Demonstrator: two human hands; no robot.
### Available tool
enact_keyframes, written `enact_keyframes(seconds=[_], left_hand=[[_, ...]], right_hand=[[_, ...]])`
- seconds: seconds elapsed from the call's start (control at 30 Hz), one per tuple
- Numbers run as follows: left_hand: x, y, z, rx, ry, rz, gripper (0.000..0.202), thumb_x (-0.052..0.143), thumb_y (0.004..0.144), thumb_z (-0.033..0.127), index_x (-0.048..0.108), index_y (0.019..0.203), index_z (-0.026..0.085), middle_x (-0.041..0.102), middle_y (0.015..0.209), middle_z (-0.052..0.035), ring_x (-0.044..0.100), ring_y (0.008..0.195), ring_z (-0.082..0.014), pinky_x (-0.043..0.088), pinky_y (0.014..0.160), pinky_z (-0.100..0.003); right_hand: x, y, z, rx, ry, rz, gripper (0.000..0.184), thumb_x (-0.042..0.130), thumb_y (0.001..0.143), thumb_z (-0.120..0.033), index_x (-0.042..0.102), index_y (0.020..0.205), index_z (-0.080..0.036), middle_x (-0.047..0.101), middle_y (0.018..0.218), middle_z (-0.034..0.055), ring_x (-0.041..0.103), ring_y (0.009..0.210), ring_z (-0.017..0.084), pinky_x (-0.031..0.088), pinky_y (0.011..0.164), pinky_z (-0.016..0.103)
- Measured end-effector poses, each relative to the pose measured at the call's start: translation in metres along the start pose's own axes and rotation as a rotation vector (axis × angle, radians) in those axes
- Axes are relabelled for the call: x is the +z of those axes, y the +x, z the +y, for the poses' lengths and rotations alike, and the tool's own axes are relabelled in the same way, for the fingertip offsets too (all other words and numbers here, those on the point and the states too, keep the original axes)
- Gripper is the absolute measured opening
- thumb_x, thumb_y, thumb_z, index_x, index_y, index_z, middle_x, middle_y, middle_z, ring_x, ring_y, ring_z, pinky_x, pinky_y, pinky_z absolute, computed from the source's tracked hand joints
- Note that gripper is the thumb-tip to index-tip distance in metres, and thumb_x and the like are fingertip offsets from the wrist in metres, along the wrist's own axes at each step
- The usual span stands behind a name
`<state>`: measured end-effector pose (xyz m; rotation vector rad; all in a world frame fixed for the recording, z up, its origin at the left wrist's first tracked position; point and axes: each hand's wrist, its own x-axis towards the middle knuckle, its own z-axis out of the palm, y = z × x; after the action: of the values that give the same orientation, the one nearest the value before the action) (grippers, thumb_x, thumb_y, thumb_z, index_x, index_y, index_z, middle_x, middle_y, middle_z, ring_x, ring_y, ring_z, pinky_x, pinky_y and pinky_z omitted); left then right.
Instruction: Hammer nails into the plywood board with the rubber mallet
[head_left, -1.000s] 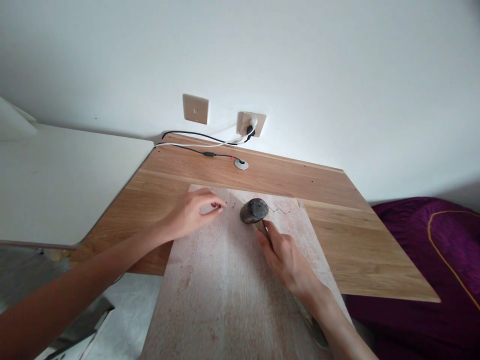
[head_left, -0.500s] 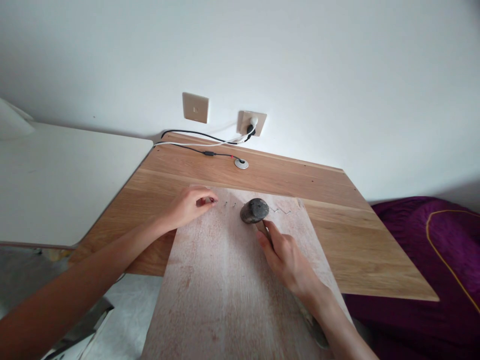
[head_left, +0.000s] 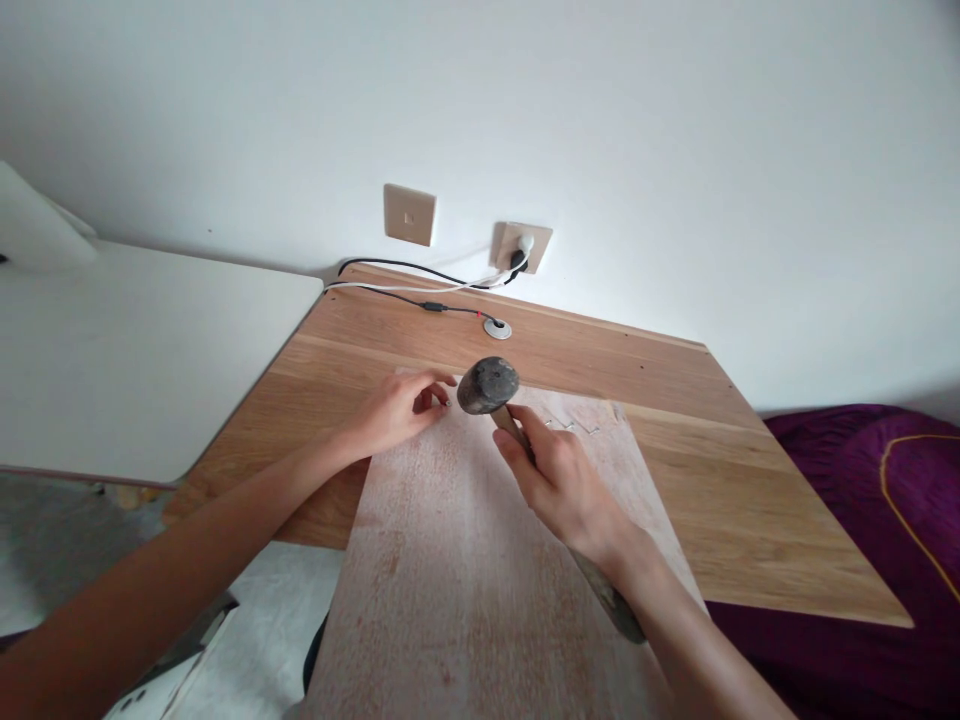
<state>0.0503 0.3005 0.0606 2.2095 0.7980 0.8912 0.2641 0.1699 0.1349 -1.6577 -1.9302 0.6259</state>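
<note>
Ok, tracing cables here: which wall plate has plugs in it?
The right wall plate: it holds a white plug and a black plug; the left plate has none.

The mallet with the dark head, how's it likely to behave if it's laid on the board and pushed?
The mallet is probably top-heavy, since its thick head sits on a much thinner handle. It may roll or pivot about that head, whose sides look rounded. The handle looks straight and solid, so it likely won't flex.
</note>
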Motion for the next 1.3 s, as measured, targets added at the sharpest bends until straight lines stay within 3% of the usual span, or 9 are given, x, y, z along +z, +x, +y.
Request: enact_keyframes(seconds=[0.2,0.4,0.57,0.87,1.03,1.3], left_hand=[[-0.002,0.001,0.002,-0.02,0.002,-0.013,0.04,0.069,0.081,0.007,0.066,0.119,0.019,0.072,0.08,0.0022,0.064,0.066,-0.0126,0.049,0.066,-0.024],[0.0,0.001,-0.001,-0.021,0.0,-0.003,0.03,0.073,0.084,0.011,0.067,0.113,0.019,0.073,0.084,0.0005,0.065,0.07,-0.0133,0.05,0.069,-0.026],[0.001,0.0,-0.002,-0.031,-0.05,-0.003,0.041,0.07,0.084,0.01,0.065,0.124,0.02,0.075,0.085,0.0003,0.066,0.069,-0.0138,0.051,0.068,-0.026],[0.0,0.001,-0.001,-0.046,-0.017,-0.01,0.045,0.068,0.082,0.005,0.065,0.125,0.021,0.075,0.084,0.0015,0.066,0.07,-0.0143,0.05,0.067,-0.026],[-0.001,0.001,0.0,-0.044,-0.034,-0.003,0.045,0.067,0.084,0.006,0.064,0.126,0.021,0.076,0.086,0.0011,0.067,0.07,-0.0142,0.051,0.069,-0.027],[0.0,0.001,-0.002,-0.03,-0.026,0.005,0.045,0.067,0.083,0.006,0.065,0.126,0.022,0.077,0.087,0.001,0.067,0.069,-0.0138,0.05,0.068,-0.026]], right_hand=[[0.016,0.015,-0.005,-0.004,-0.094,-0.052,0.022,0.042,0.105,-0.034,0.059,0.104,-0.02,0.063,0.068,0.0003,0.059,0.057,0.016,0.035,0.057,0.028],[0.014,0.016,-0.007,-0.01,-0.096,0.002,0.023,0.041,0.105,-0.033,0.059,0.109,-0.019,0.064,0.067,0.0,0.057,0.054,0.016,0.034,0.056,0.027],[0.019,0.011,-0.006,0.009,-0.117,-0.001,0.025,0.041,0.105,-0.034,0.06,0.111,-0.019,0.066,0.067,0.0018,0.062,0.057,0.018,0.036,0.056,0.027],[0.022,0.004,-0.008,0.016,-0.05,-0.011,0.026,0.041,0.105,-0.035,0.059,0.115,-0.018,0.063,0.068,0.0002,0.057,0.054,0.016,0.036,0.057,0.028],[0.016,0.005,-0.008,0.002,-0.087,-0.043,0.023,0.041,0.105,-0.034,0.058,0.108,-0.019,0.062,0.067,-0.0001,0.055,0.053,0.015,0.033,0.055,0.028],[0.023,0.004,-0.005,0.0,-0.114,-0.026,0.028,0.039,0.106,-0.034,0.059,0.114,-0.016,0.066,0.07,0.0031,0.059,0.056,0.017,0.035,0.056,0.029]])
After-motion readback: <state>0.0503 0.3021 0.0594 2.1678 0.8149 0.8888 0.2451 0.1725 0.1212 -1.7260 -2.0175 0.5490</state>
